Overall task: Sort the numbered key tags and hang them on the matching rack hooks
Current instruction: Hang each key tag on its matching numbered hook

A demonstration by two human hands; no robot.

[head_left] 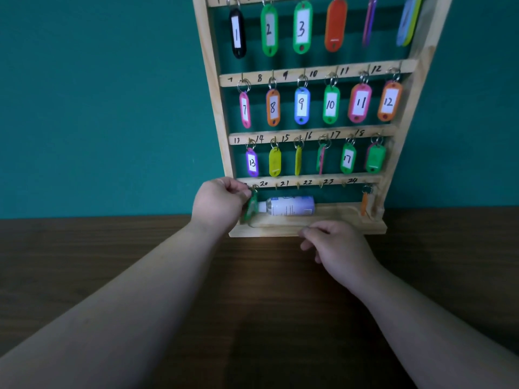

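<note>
A wooden key rack (311,230) stands on the table against a teal wall, with coloured numbered tags hanging in rows. My left hand (218,204) pinches a green tag (250,206) by its ring at the leftmost hook of the bottom row, beside the mark 20. My right hand (338,247) rests with curled fingers against the rack's front base edge; whether it holds anything is hidden. An orange tag (364,203) hangs at the far right of the bottom row. The hooks between them, near 21 to 24, are bare.
A white bottle (289,205) lies on its side in the rack's bottom tray behind the green tag. The dark wooden table (252,304) stretches toward me beneath both forearms.
</note>
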